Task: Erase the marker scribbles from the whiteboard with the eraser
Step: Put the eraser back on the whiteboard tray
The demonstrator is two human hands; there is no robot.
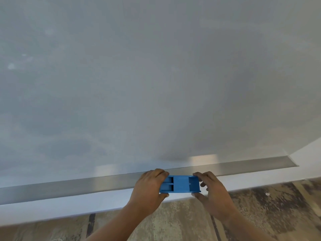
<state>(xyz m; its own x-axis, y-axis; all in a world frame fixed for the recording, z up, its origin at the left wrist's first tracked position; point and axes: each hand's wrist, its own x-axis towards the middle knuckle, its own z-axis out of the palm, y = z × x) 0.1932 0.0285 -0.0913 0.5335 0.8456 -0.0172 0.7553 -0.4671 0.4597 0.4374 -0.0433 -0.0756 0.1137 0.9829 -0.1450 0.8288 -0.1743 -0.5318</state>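
A large whiteboard (pixel 156 75) fills most of the view, greyish with faint smudges and no marker lines that I can make out. Along its bottom runs a metal tray ledge (pixel 69 186). A blue plastic eraser (pixel 180 183) lies flat at the ledge, its ribbed back facing me. My left hand (pixel 148 186) grips its left end, fingers over the top and thumb underneath. My right hand (pixel 211 188) grips its right end the same way.
Below the board a pale wall strip (pixel 52 207) meets a wood-patterned floor (pixel 173 221). The board's right edge and the wall beyond it show at the far right (pixel 305 153).
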